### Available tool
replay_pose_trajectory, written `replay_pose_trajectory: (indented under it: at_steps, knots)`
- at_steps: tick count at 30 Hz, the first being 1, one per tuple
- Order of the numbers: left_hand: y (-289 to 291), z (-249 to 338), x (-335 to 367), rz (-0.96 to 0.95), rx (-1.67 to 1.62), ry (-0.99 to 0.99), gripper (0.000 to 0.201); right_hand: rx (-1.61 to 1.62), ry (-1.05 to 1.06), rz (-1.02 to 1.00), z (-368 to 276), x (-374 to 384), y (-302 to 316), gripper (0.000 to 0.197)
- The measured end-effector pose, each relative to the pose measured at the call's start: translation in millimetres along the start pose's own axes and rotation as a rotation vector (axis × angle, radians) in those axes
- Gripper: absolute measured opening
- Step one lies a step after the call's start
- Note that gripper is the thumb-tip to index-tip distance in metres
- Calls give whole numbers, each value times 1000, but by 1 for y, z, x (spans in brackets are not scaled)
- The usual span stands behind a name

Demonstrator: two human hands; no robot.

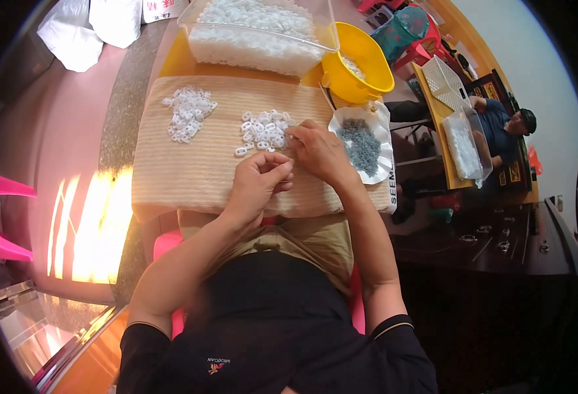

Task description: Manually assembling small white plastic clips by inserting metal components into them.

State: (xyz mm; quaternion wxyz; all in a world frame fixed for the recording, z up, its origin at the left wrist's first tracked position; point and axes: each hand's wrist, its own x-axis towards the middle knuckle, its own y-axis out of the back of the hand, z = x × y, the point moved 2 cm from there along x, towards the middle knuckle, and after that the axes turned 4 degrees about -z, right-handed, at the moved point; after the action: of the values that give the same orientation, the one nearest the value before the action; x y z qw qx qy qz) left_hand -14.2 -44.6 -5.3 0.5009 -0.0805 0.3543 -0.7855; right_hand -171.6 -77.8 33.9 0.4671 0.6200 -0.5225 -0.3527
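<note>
On the towel-covered table, a pile of small white plastic pieces with two holes point(262, 128) lies just beyond my hands. My left hand point(256, 180) is closed in a pinch near the pile's front edge; whatever its fingertips hold is too small to make out. At the pile's right edge, my right hand point(323, 152) has its fingers bent together against the white pieces, and its grip is partly hidden. A second pile of white pieces point(190, 113) lies farther left. To the right of my right hand, a white fluted dish point(382, 148) holds many small grey parts point(361, 146).
Behind the piles stand a clear plastic bin point(331, 47) full of white pieces and a yellow basin point(381, 80). A striped beige towel point(171, 177) covers the tabletop. At right, another person point(499, 128) sits by a clear tray point(463, 148). A pink stool point(0, 217) stands left.
</note>
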Motion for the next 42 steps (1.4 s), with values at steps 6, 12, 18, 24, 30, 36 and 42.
replay_pose_trajectory:
  at_steps: [6,12,18,24,30,36,42]
  knots:
    - [1,-1,0,-3,12,5,8,16,20,-43,2,4,-1,18]
    - [-1,0,0,2,29,5,8,3,35,-9,7,5,-9,17]
    - [0,-1,-1,6,19,2,9,8,18,89,8,2,-12,13]
    - [-1,0,1,18,47,-69,13,484,9,150,-3,-19,-6,12]
    - [-6,4,-2,-20,110,-72,13,1025,-196,-80,-11,-37,-6,21]
    - [-8,2,-4,-43,90,-67,11,1158,-216,-125,-5,-48,-8,19]
    - [-8,2,-5,-40,30,-22,11,1237,-219,-70,-7,-58,-7,20]
